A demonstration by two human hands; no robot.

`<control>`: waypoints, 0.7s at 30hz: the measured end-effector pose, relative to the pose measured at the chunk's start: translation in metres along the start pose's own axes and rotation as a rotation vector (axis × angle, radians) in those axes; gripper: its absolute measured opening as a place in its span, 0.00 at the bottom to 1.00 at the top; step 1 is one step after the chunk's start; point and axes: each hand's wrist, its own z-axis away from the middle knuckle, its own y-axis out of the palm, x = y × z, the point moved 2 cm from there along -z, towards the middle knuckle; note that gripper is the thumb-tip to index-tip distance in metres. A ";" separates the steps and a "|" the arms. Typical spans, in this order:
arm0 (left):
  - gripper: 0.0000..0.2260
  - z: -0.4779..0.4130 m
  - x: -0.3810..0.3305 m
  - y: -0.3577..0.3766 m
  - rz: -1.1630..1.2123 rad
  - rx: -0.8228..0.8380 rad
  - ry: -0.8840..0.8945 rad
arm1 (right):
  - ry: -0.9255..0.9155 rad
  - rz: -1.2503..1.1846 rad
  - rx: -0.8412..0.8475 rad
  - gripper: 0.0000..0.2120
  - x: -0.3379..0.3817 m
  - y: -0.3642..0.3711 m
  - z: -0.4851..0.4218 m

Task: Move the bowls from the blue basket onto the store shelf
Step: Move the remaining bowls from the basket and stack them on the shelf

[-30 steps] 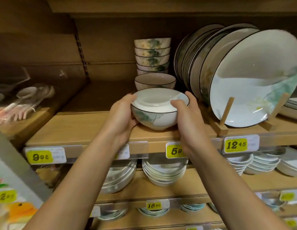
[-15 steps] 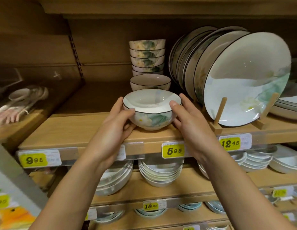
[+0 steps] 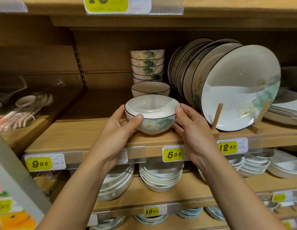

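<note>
A white bowl [image 3: 152, 113] with a dark rim and a green leaf and flower print sits at the front of the wooden shelf [image 3: 78, 136]. My left hand [image 3: 118, 130] grips its left side, thumb across the front wall. My right hand [image 3: 192, 128] cups its right side, thumb at the rim. Just behind it stands another single bowl [image 3: 150, 88], and behind that a stack of matching bowls [image 3: 147, 65]. The blue basket is out of view.
Large plates [image 3: 235, 87] lean in a wooden rack right of the bowl, close to my right hand. Spoons [image 3: 26, 107] lie on the shelf section at the left. Lower shelves hold stacked dishes [image 3: 161, 176]. Price tags line the shelf edges.
The bowl has been turned between my hands, so its flower print now faces front. My left thumb has slid across the front wall. The view has shifted downward.
</note>
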 end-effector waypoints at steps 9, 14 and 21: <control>0.25 -0.046 -0.058 0.003 -0.007 -0.108 0.148 | -0.237 0.093 -0.055 0.18 0.060 0.031 -0.029; 0.20 -0.091 -0.062 0.010 0.034 -0.173 0.113 | -0.149 0.120 -0.155 0.20 0.070 0.054 -0.070; 0.23 -0.144 -0.036 0.001 -0.231 -0.148 0.058 | -0.129 0.360 -0.207 0.22 0.052 0.064 -0.106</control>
